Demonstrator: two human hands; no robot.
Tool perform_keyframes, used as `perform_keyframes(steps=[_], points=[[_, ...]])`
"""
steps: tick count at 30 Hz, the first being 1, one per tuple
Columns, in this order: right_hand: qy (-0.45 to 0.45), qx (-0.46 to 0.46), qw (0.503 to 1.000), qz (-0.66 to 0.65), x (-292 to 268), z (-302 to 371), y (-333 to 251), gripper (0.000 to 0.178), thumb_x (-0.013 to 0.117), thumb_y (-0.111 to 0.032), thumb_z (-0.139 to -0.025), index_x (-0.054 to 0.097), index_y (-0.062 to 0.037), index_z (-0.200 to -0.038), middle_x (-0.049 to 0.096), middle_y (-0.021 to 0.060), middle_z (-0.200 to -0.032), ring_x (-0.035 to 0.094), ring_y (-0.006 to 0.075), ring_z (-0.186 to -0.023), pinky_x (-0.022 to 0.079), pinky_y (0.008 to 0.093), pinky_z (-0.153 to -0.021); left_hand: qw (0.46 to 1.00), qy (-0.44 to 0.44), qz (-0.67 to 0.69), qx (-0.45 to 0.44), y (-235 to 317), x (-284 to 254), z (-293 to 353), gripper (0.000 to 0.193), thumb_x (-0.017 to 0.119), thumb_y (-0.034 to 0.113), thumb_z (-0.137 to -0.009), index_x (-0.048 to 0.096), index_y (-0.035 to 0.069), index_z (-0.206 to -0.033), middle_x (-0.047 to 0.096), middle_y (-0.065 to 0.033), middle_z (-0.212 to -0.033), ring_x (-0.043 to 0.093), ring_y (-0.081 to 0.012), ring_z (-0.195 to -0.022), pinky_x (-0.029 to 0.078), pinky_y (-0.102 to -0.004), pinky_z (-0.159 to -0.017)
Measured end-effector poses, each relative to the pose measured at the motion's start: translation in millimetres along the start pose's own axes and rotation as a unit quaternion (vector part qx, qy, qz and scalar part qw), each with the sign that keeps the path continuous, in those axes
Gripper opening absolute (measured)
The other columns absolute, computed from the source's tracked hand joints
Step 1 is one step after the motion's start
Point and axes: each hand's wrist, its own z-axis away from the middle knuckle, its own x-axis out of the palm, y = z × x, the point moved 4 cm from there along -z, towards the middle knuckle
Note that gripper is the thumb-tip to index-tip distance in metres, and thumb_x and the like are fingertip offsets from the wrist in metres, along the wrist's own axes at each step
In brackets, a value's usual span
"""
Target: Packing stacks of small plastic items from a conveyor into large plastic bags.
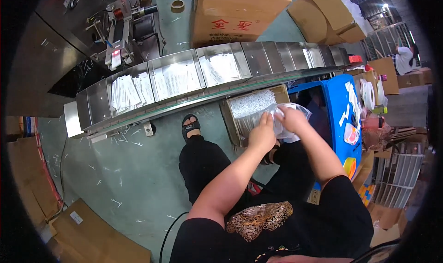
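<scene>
Both hands are together over an open carton (pixel 228 122) at right of centre. Fingers closed, my left hand (pixel 262 135) pinches the near side of a clear plastic bag (pixel 302 109). My right hand (pixel 294 120) grips the same bag just to the right, fingers bent toward the left hand. What the bag contains is hard to make out. Beneath it, the carton is filled with many small white pieces (pixel 253 102), and the hands and bag cover part of them.
A metal conveyor (pixel 267 57) with compartments of white packets (pixel 175 80) crosses ahead. On the right stands a blue table (pixel 339 120) bearing tape and white strips. A large carton (pixel 235 14) is behind the conveyor. White bits litter the floor (pixel 115 170). Another person (pixel 406 60) sits far right.
</scene>
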Motion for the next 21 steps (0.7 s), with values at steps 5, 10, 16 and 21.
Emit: perform_keyframes(steps=[5, 10, 16, 21], points=[[0.051, -0.093, 0.892, -0.440, -65.6, -43.2, -36.4, 0.042, 0.060, -0.028, -0.082, 0.052, -0.0013, -0.114, 0.060, 0.0152, -0.102, 0.059, 0.0230, -0.087, 0.047, 0.0338, -0.072, 0.998, -0.059, -0.013, 0.013, 6.7, -1.0, 5.2, 0.059, 0.045, 0.007, -0.075, 0.029, 0.002, -0.132, 0.032, -0.0132, -0.138, 0.059, -0.0370, -0.088, 0.048, -0.0444, -0.076], [-0.045, -0.116, 0.847, -0.517, -61.5, -133.7, -137.9, 0.100, 0.075, -0.035, -0.067, 0.014, 0.0010, -0.138, 0.026, 0.0249, -0.138, 0.035, 0.0285, -0.124, 0.035, 0.0361, -0.096, 0.995, -0.090, 0.037, 0.007, 6.2, 9.7, -2.2, 0.057, 0.041, 0.005, -0.077, 0.030, 0.004, -0.132, 0.028, -0.0168, -0.139, 0.059, -0.0360, -0.089, 0.048, -0.0444, -0.076], [0.061, 0.070, 0.972, -0.216, -27.3, -189.9, -156.2, 0.125, 0.083, -0.038, -0.051, 0.002, -0.0011, -0.139, 0.017, 0.0274, -0.140, 0.036, 0.0354, -0.123, 0.038, 0.0356, -0.096, 0.991, -0.038, 0.061, 0.111, 1.0, 11.8, 1.1, 0.033, 0.050, 0.025, -0.080, 0.056, 0.007, -0.107, 0.058, -0.0157, -0.108, 0.060, -0.0334, -0.087, 0.047, -0.0426, -0.071], [0.097, 0.110, 0.942, -0.303, -31.0, -189.8, -162.7, 0.115, 0.083, -0.030, -0.054, 0.010, 0.0010, -0.137, 0.039, 0.0258, -0.127, 0.048, 0.0338, -0.112, 0.049, 0.0392, -0.082, 0.974, 0.045, 0.196, 0.101, -5.7, 8.4, 2.2, 0.032, 0.050, 0.037, -0.081, 0.061, 0.010, -0.095, 0.063, -0.0143, -0.094, 0.059, -0.0336, -0.088, 0.046, -0.0429, -0.071]])
